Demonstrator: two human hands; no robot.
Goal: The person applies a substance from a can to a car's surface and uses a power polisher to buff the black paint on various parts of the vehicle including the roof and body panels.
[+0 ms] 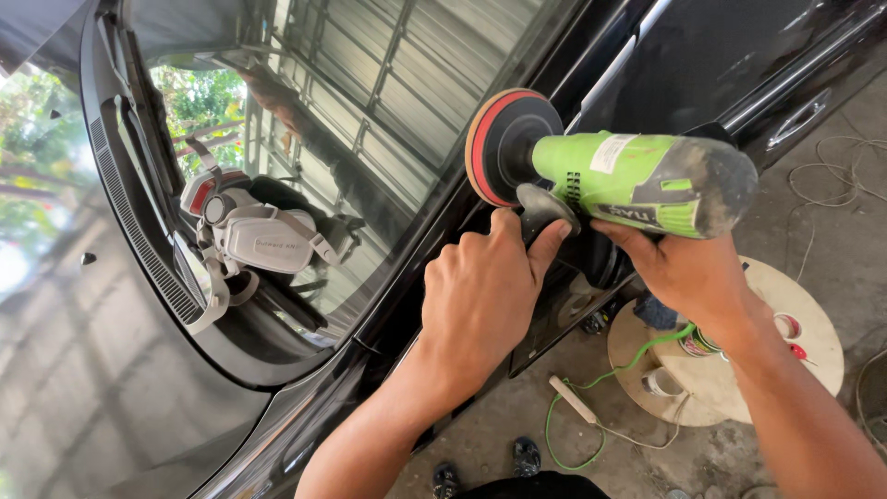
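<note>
right hand grips green polisher body from under, left hand closed on its side handle. red-orange pad is against black car pillar, nxt to windshield.

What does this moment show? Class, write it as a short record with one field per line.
Setting: beside a black car, seen from above
Left hand: fingers pinch a small dark side knob on the tool
Right hand: holds the green polisher from below
Pad: round, orange and red, at the car's pillar
Windscreen: reflects a roof and a respirator mask
Ground: round wooden disc, green cord
</note>
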